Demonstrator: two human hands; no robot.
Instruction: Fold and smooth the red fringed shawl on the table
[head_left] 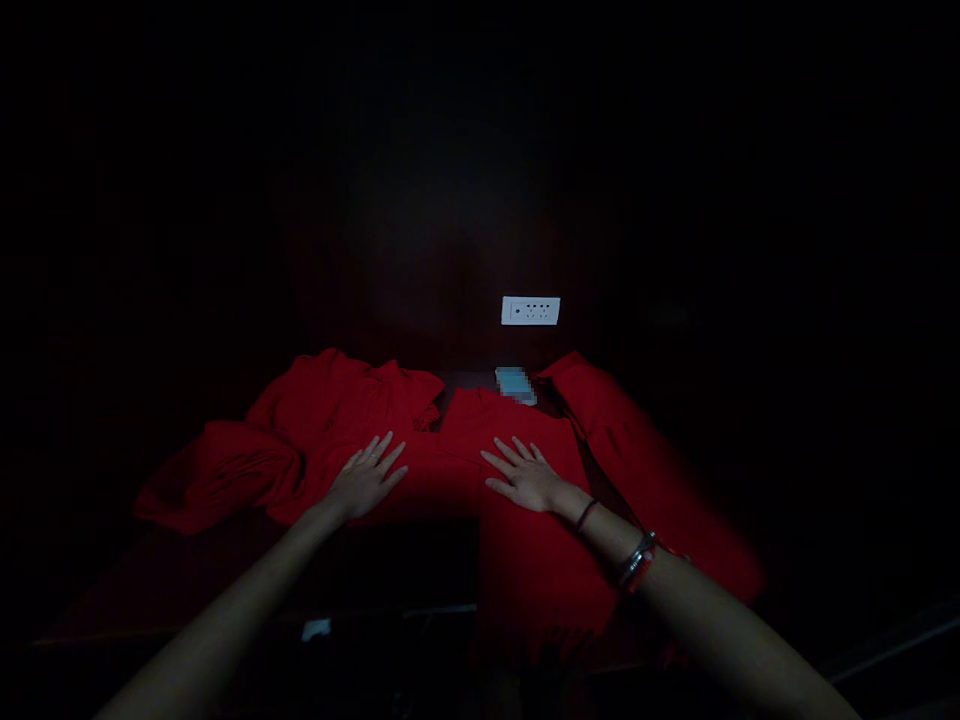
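Note:
A red scarf [540, 560] lies spread on a dark table, with a fringe at its near end. Flat on its upper part rests my right hand [527, 481], fingers spread. My left hand [369, 482] is also open, its palm down and fingers apart on a red strip of cloth [439, 485] that runs leftward from the scarf. Bunched red cloth [337, 395] lies in loose folds beyond and left of my left hand. Whether these red pieces are joined cannot be made out in the dim light. Neither hand grips anything.
Another length of red cloth [630, 450] stretches along the right side. Behind the scarf lies a light blue, blurred flat item [516, 385]. A white socket panel [531, 311] is on the dark wall. A small pale patch [316, 629] shows below the table edge.

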